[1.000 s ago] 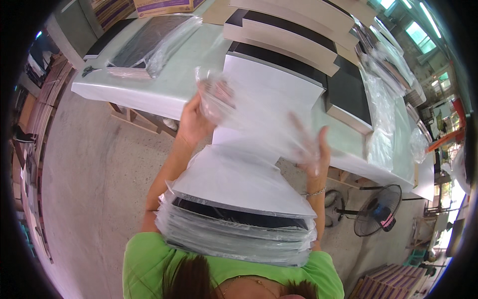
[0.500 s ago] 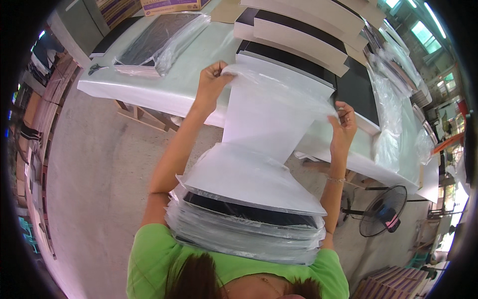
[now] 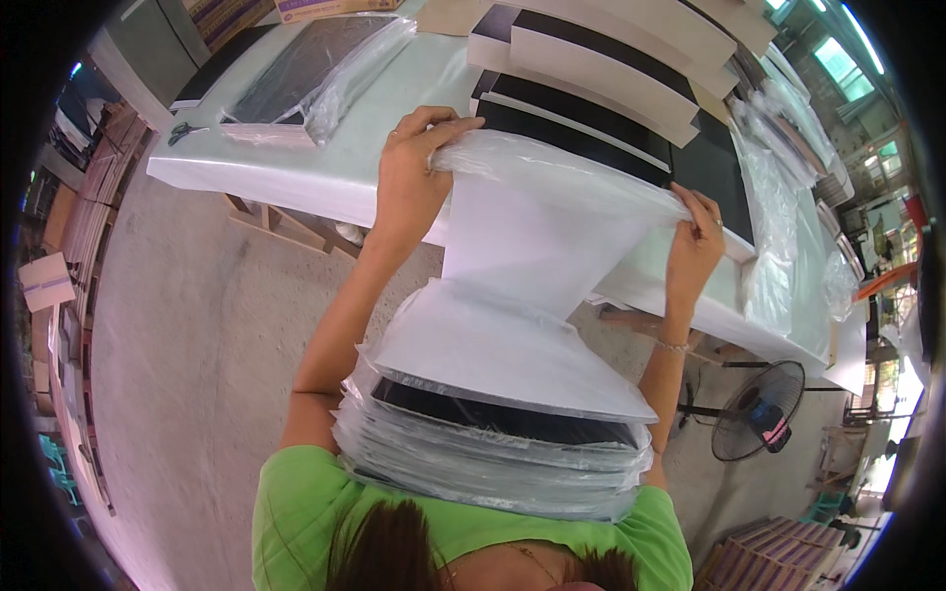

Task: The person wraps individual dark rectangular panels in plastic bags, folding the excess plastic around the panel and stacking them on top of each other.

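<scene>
Clear plastic film (image 3: 557, 158) spans the gap between your two hands, lying across the far end of a white sheet (image 3: 512, 236) that runs from above your lap to the bench (image 3: 246, 182). On the left, your left hand (image 3: 419, 163) has its fingers closed against the thumb, pinching one end of the film's edge. Over on the right, your right hand (image 3: 698, 236) is curled shut on the other end. Whether the film goes around the sheet or only over it, you cannot tell from here. To do this well, I'd hold both pinches level and pull evenly outward, so the edge stays taut without wrinkling or tearing, and guide it gently past the sheet's corners.

As for containers, at far left sits a small carton (image 3: 46, 281), its contents hidden. Next, on the bench, a clear wrapper (image 3: 340, 94) encloses dark flat panels. The printed carton (image 3: 335, 8) at the upper edge hides what it holds. Against your front, below the white sheet, a plastic-wrapped stack (image 3: 493, 458) shows dark edges through its layers. At right, crumpled clear plastic (image 3: 774, 281) drapes the bench; nothing distinct shows inside.
</scene>
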{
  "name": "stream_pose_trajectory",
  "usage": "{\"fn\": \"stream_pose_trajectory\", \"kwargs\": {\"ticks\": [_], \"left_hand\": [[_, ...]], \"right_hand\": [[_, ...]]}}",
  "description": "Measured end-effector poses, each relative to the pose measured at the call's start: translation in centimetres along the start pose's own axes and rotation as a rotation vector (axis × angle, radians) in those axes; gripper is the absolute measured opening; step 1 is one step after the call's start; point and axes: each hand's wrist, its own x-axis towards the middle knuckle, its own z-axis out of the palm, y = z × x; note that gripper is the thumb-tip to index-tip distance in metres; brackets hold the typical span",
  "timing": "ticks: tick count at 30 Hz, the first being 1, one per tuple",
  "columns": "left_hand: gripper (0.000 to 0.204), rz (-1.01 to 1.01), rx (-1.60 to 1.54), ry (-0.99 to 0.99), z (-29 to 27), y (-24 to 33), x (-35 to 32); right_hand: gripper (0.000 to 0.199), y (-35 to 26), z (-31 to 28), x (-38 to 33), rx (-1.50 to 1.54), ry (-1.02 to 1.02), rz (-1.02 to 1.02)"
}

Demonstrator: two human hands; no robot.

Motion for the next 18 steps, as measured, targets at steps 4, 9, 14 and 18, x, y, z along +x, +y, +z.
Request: {"fn": "stream_pose_trajectory", "kwargs": {"ticks": [4,9,14,18], "left_hand": [[0.056,-0.162,-0.575,-0.198,-1.8,-1.1,-0.2],[0.047,-0.740,-1.297,-0.312,-2.8,-0.5,-1.2],[0.043,-0.462,-0.706,-0.573,-2.0,-6.4,-7.4],[0.037,-0.983,-1.055,-0.624,-1.1,-8.8,-11.4]], "right_hand": [[0.040,2.0,-2.3,-0.9,0.871,-0.119,0.364],[0.044,5.2,-2.3,-4.3,1.650,-0.353,0.750],[0.036,4.4,-1.8,-8.9,1.643,-0.245,1.169],[0.033,3.7,-1.7,-11.9,1.469,-0.499,1.212]]}}
